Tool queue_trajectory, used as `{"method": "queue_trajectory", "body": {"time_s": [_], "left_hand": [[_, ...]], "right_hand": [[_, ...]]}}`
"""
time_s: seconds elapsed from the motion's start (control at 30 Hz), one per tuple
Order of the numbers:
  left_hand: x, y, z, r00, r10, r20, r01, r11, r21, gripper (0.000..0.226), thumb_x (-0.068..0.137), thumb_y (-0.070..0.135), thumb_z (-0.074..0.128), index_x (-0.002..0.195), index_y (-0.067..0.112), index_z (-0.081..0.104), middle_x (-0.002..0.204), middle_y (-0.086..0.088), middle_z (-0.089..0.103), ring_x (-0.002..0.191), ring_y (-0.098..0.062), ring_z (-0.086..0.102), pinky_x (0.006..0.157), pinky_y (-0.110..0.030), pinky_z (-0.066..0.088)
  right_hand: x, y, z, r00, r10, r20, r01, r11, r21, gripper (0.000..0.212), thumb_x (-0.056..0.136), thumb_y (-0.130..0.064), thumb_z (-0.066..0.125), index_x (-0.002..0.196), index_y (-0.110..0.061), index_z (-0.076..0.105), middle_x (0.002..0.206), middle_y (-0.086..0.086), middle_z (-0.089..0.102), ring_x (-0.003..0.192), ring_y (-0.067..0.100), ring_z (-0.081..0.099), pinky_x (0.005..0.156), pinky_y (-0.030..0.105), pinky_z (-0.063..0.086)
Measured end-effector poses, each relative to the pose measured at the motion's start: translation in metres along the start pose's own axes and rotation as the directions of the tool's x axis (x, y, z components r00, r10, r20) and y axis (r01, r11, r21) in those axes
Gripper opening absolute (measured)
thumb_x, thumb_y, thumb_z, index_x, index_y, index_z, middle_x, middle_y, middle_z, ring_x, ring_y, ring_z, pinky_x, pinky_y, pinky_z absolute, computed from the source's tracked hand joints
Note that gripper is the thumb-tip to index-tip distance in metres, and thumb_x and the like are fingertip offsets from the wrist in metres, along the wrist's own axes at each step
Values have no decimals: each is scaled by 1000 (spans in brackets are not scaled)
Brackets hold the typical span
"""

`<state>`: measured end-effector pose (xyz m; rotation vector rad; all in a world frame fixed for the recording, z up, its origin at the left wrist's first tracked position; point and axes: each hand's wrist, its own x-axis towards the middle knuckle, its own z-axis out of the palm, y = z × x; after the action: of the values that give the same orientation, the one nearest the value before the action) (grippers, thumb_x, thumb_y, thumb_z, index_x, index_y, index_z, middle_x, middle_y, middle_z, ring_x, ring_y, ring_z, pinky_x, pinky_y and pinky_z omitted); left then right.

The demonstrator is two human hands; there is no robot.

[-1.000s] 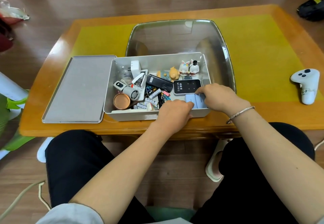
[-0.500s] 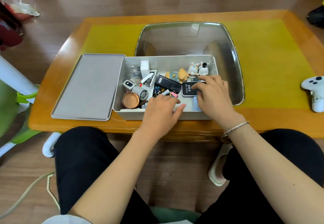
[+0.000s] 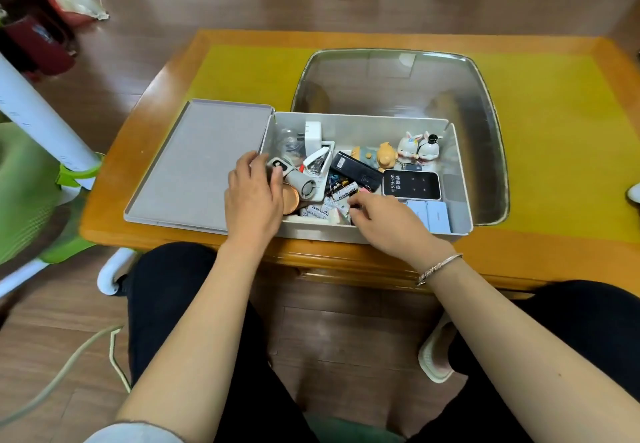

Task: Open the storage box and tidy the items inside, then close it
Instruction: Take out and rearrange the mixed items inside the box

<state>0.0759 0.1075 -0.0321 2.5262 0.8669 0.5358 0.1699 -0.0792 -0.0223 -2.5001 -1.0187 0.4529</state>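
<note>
Left hand [image 3: 254,196] fingers on the white handheld fan [image 3: 300,183], grip unclear | right hand [image 3: 384,221] fingers curled among loose batteries [image 3: 341,193], hold unclear | storage box [image 3: 462,172] open, lid [image 3: 197,162] left, nearer left hand | fan's long axis diagonal, far-left to near-right

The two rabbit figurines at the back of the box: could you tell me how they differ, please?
The left rabbit figurine is white with pink ears; the right rabbit figurine has a black top. Both stand upright, side by side, against the back wall of the storage box.
</note>
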Motion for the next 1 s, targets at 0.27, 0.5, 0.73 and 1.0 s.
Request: {"method": "queue_trajectory", "body": {"time_s": [0.27,0.5,0.73,1.0], "left_hand": [[2,-6,8,998,-39,42,43,994,-96,40,101,36,33,133,17,48,145,-3,36,124,-25,45,93,-40,43],[1,-8,11,996,-74,52,78,993,-90,37,101,37,34,124,16,55,141,-4,39,119,-25,50,87,-34,42],[0,-9,12,997,-79,24,81,990,-115,36,102,32,33,121,15,58,138,-4,43,115,-23,52,86,-31,41],[0,-10,14,998,-70,-1,69,990,-124,37,102,30,30,119,15,60,138,-4,44,115,-21,52,87,-32,42]], "right_hand": [[8,2,-2,994,-70,79,32,912,409,23,94,-15,51,110,-22,66,92,-9,70,87,-1,63,80,17,49],[20,-6,9,998,-38,57,19,953,302,27,88,-19,59,115,-23,64,85,-18,60,75,-3,55,65,16,41],[37,-33,24,988,-141,-59,151,965,216,36,88,-20,60,122,-25,50,123,-4,53,105,14,52,92,35,44],[48,-38,27,986,-22,-164,83,924,373,33,80,-24,71,97,-21,42,91,-9,59,77,13,59,72,33,51]]}}
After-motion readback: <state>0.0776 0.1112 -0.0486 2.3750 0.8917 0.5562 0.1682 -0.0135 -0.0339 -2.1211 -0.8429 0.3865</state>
